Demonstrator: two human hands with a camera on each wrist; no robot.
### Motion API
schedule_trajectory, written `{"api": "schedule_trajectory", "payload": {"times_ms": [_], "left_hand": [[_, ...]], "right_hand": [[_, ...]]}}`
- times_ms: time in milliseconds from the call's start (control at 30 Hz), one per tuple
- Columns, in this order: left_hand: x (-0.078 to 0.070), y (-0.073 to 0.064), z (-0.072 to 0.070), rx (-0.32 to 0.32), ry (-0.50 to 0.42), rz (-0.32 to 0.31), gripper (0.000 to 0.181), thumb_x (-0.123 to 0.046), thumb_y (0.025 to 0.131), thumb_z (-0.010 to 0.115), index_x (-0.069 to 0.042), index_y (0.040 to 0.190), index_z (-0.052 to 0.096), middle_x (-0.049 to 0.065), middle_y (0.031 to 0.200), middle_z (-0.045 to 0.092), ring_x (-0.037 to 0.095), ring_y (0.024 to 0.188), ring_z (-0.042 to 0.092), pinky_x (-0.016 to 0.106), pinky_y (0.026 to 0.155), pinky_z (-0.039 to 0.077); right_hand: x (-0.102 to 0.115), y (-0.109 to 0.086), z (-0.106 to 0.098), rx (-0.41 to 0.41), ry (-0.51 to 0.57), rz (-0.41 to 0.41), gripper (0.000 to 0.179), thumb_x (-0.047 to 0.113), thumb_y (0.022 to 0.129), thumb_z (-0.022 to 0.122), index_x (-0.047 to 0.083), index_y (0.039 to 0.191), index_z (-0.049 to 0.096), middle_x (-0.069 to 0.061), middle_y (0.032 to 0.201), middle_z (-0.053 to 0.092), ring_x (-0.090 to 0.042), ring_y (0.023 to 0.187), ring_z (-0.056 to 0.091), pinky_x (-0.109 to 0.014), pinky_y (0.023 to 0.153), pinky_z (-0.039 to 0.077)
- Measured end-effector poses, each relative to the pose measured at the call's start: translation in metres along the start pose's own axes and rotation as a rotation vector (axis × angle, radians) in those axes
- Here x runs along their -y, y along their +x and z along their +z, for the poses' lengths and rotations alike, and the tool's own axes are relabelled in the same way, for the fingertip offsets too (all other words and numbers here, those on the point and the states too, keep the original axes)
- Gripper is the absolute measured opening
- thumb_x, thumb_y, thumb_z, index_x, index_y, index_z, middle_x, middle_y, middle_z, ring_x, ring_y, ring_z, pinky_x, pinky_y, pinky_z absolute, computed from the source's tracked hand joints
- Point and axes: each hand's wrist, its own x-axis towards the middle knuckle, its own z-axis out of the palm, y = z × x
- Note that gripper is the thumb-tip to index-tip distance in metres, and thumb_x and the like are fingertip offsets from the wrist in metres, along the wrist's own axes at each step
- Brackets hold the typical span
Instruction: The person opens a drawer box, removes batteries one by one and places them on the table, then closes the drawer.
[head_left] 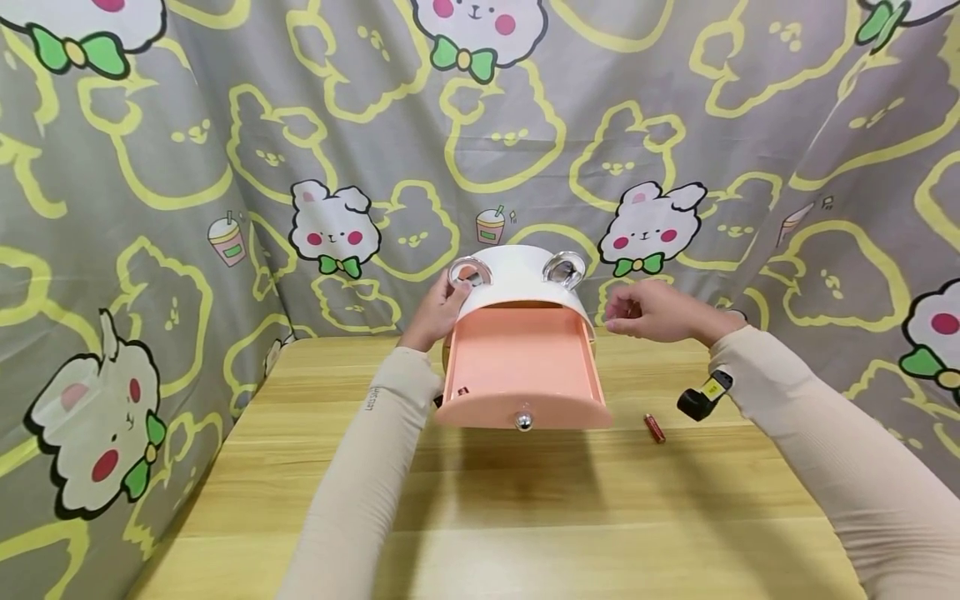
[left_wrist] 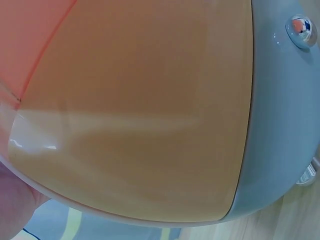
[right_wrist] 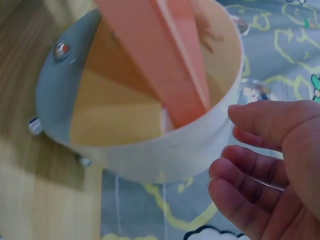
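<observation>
A white rounded storage box point(head_left: 517, 275) with clear ear-shaped loops stands on the table, its pink drawer point(head_left: 517, 354) pulled far out toward me. My left hand point(head_left: 441, 310) grips the box's upper left side, thumb by the left ear point(head_left: 469, 272) and the other fingers hidden behind. To the right of the box my right hand point(head_left: 651, 312) hovers, fingers loosely bent and holding nothing. In the right wrist view its fingertips point(right_wrist: 235, 111) are close to the white rim point(right_wrist: 170, 150). A small dark red item point(head_left: 462, 391) lies in the drawer's front left corner.
A red battery point(head_left: 654, 428) lies on the wooden table point(head_left: 510, 533), right of the drawer. The drawer front carries a silver knob point(head_left: 523, 421) and juts over the table. A patterned curtain point(head_left: 510, 167) hangs behind and on both sides.
</observation>
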Motion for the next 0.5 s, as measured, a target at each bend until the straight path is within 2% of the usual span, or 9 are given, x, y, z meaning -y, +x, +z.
{"api": "schedule_trajectory", "payload": {"times_ms": [200,500], "left_hand": [[0.001,0.001,0.0,-0.004,0.012,0.011,0.04,-0.036,0.104,0.042,-0.014,0.137,0.041,0.013,0.124,0.054,0.026,0.11,0.051,0.042,0.099,0.039],[0.001,0.0,-0.001,-0.001,0.024,0.012,0.042,-0.035,0.104,0.041,-0.012,0.139,0.04,0.014,0.127,0.054,0.027,0.115,0.05,0.042,0.103,0.036]], "right_hand": [[0.016,0.012,-0.004,0.012,0.011,-0.022,0.006,0.014,0.089,0.071,0.012,0.089,0.065,0.003,0.071,0.058,-0.015,0.062,0.052,-0.032,0.059,0.047],[0.036,0.03,-0.001,0.085,0.044,-0.067,0.005,0.019,0.09,0.071,0.016,0.09,0.067,0.004,0.077,0.061,-0.016,0.068,0.056,-0.033,0.062,0.049]]}}
